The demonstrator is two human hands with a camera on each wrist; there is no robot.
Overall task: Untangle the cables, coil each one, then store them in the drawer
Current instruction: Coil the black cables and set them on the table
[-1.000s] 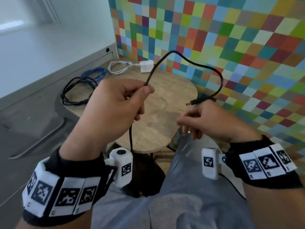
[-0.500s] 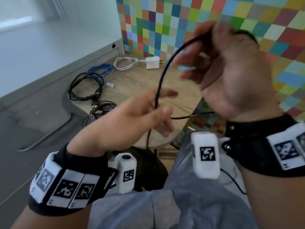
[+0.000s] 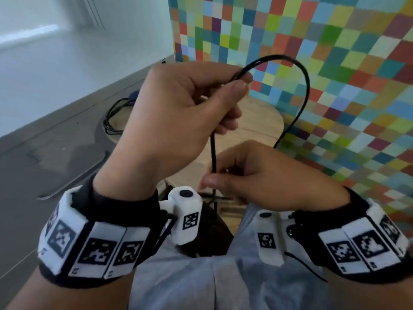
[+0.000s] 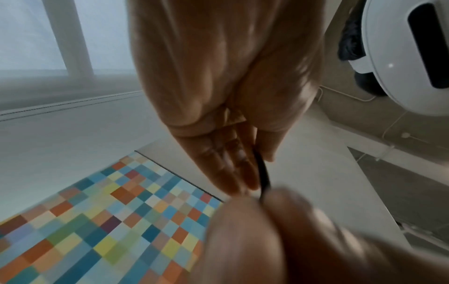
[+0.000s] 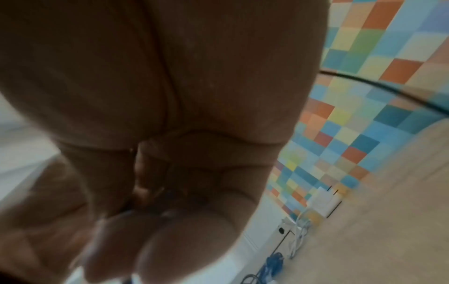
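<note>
Black and thin, the cable (image 3: pixel 305 90) is arching up in front of the checkered wall, with both of the person's hands working on it above their lap. The left hand (image 3: pixel 169 121) is pinching it up high between thumb and forefinger, so that grip is closed on the cable; the right hand (image 3: pixel 263 177) is curling round the lower run just below, and the right wrist view is too dark and blurred to show those fingers clearly. To my eye a loop is being formed, and the trouble I would expect is springiness: if either pinch is loosening, the arch may be snapping open and the coil starting over. The tail is hanging down between the knees, where it may be catching on something unseen. Other cables are lying on the round wooden desk (image 3: pixel 263 117), a dark bundle (image 3: pixel 111 121) at its left edge and, in the right wrist view, a white charger (image 5: pixel 323 199). No drawer or other container is showing anywhere.
</note>
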